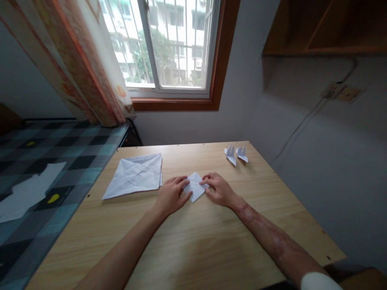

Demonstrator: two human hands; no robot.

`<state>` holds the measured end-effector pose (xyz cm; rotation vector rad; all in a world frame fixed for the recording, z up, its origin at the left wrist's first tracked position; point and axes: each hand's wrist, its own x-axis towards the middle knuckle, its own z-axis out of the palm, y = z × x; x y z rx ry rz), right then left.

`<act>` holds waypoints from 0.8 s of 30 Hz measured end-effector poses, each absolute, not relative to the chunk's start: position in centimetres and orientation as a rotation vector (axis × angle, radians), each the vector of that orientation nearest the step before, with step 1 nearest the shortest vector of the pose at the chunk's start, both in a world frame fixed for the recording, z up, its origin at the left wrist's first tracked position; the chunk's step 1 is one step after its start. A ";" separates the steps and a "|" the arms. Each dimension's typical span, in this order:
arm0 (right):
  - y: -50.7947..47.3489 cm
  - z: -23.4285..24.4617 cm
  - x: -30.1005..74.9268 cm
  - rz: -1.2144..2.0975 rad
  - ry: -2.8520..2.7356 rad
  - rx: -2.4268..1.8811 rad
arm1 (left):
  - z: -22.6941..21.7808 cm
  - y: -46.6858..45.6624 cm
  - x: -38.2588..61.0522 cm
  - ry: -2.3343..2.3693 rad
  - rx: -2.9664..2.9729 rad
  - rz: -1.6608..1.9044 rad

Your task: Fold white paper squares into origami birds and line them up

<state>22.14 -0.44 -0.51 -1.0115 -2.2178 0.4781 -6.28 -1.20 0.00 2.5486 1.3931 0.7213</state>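
A small folded white paper (195, 186) lies flat on the wooden table (193, 241), in its middle. My left hand (171, 195) rests on the paper's left edge, fingers curled and pressing it down. My right hand (218, 188) pinches the paper's right side with fingertips together. Both hands touch the same piece.
A stack of creased white sheets (135, 175) lies left of my hands. Two small folded paper figures (236, 154) stand at the table's far right. A bed with a checked cover (45, 161) adjoins the left edge. A window and curtain are behind the table.
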 end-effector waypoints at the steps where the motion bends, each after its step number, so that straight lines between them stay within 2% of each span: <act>1: -0.5 -0.5 22.0 0.454 -2.223 -1.023 | -0.1 -1.1 -6.3 1.428 2.549 0.740; 6: -0.5 -0.7 21.3 0.409 -2.286 -1.006 | -0.2 -0.8 -6.6 1.557 2.460 0.889; 17: 2.8 -1.4 19.9 0.429 -2.162 -1.147 | -0.3 -0.3 -6.6 1.214 2.525 0.711; 24: 3.2 -2.8 19.2 0.473 -2.037 -1.169 | -0.6 -0.4 -6.6 1.318 2.493 0.773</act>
